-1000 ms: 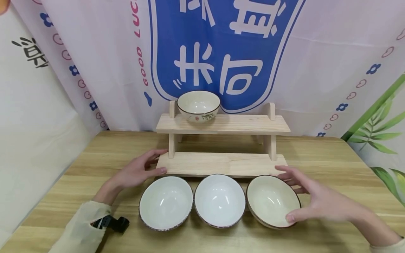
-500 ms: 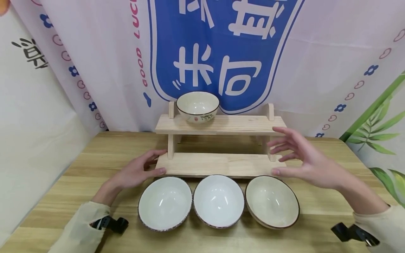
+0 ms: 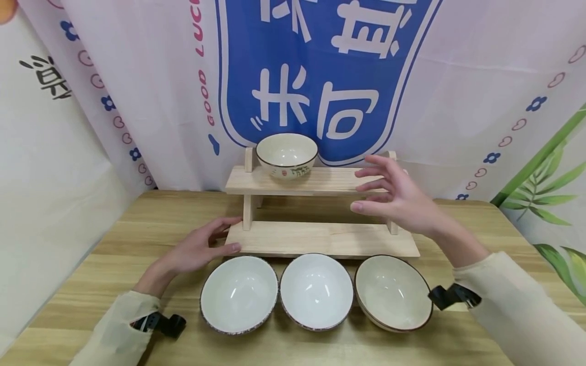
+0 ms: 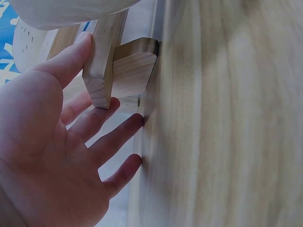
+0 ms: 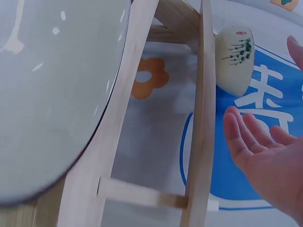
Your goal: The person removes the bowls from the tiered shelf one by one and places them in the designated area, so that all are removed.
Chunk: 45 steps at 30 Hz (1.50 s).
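A two-tier wooden display rack [image 3: 320, 238] stands on the table. My left hand [image 3: 197, 249] holds the left end of its lower board, thumb over the top; in the left wrist view the fingers [image 4: 116, 139] spread around that board end. In front of the upper tier's right half, my right hand [image 3: 393, 198] is raised with loosely bent fingers and nothing in it. A cream bowl [image 3: 287, 156] with a brown rim and painted sprig sits on the upper tier's left side. Below the rack, a row holds a pale bowl [image 3: 239, 295], a white bowl [image 3: 317, 292] and a cream bowl [image 3: 393, 293].
The wood-grain table [image 3: 462, 284] spreads beneath everything. Behind the rack hangs a white curtain [image 3: 458, 101] with a blue panel. Upright pegs rise at both ends of the upper tier. Small cameras are strapped at both wrists.
My right hand has left the rim of the right-hand cream bowl and moved up and leftward to the upper tier. The left hand and all the bowls have stayed put.
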Each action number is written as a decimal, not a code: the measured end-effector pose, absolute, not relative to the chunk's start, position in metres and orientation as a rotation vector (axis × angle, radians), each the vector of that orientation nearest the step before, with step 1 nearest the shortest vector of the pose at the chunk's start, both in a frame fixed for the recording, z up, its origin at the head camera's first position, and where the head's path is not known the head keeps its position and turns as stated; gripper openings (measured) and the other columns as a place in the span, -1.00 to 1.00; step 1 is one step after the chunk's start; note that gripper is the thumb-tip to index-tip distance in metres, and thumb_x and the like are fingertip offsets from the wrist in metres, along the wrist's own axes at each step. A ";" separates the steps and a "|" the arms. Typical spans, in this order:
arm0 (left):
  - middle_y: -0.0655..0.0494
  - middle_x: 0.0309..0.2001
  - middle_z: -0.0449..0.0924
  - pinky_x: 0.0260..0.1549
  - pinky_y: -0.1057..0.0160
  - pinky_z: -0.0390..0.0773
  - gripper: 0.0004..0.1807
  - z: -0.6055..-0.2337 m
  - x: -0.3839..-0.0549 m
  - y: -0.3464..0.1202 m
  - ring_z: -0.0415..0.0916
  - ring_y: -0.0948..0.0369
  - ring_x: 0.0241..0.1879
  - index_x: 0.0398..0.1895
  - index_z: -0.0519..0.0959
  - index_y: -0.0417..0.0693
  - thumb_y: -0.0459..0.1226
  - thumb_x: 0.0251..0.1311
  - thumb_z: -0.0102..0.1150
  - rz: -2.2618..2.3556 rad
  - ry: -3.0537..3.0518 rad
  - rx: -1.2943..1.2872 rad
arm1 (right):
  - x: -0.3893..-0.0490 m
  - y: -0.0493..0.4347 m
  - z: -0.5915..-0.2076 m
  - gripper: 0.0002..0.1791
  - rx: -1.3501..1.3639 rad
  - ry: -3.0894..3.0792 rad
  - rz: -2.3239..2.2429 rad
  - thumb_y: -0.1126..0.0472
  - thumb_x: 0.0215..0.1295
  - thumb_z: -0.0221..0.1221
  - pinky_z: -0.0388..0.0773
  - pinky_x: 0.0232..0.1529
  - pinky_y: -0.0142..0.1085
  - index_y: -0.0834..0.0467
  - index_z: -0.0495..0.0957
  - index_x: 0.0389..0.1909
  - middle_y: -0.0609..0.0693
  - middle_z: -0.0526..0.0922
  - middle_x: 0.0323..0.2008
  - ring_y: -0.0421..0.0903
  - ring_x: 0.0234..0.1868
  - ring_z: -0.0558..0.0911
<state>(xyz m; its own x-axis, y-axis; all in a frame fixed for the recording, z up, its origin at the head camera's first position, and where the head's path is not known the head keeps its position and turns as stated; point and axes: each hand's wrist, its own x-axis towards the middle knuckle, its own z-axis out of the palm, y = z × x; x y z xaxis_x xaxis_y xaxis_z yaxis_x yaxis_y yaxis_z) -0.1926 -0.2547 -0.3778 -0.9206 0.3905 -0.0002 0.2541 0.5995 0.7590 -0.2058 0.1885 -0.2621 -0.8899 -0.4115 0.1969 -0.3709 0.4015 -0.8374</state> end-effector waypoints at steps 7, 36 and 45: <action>-0.26 0.58 0.31 0.44 -0.39 0.35 -0.23 -0.378 -0.192 -0.256 0.31 -0.31 0.53 0.63 0.26 0.06 0.04 0.47 0.28 1.211 2.665 0.528 | -0.225 0.162 -0.264 0.15 -0.656 2.538 -1.673 0.11 0.31 0.49 0.48 0.48 0.10 0.02 -0.09 0.70 0.13 0.37 0.53 0.12 0.42 0.55; -0.29 0.54 0.38 0.38 -0.33 0.46 -0.24 -0.378 -0.192 -0.253 0.44 -0.26 0.45 0.63 0.26 0.04 0.00 0.48 0.28 1.236 2.656 0.548 | -0.274 0.093 -0.264 0.33 -0.555 2.496 -1.692 -0.06 0.14 0.59 0.47 0.49 0.10 -0.05 -0.14 0.72 0.10 0.14 0.66 0.12 0.56 0.40; -0.29 0.55 0.36 0.39 -0.34 0.44 -0.24 -0.378 -0.193 -0.253 0.41 -0.28 0.47 0.63 0.26 0.03 0.00 0.48 0.28 1.231 2.660 0.560 | -0.284 0.081 -0.262 0.41 -0.520 2.521 -1.665 -0.08 0.07 0.62 0.28 0.63 0.02 0.01 -0.18 0.73 0.07 0.13 0.66 0.04 0.62 0.27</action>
<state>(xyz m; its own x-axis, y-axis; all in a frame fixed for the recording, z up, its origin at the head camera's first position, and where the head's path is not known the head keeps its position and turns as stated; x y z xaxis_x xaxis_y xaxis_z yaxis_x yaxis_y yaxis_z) -0.1933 -0.2525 -0.3782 -0.9176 0.3974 0.0139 0.2678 0.5917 0.7604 -0.2841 0.0814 -0.2624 -0.9396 -0.3198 0.1219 -0.2377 0.3536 -0.9047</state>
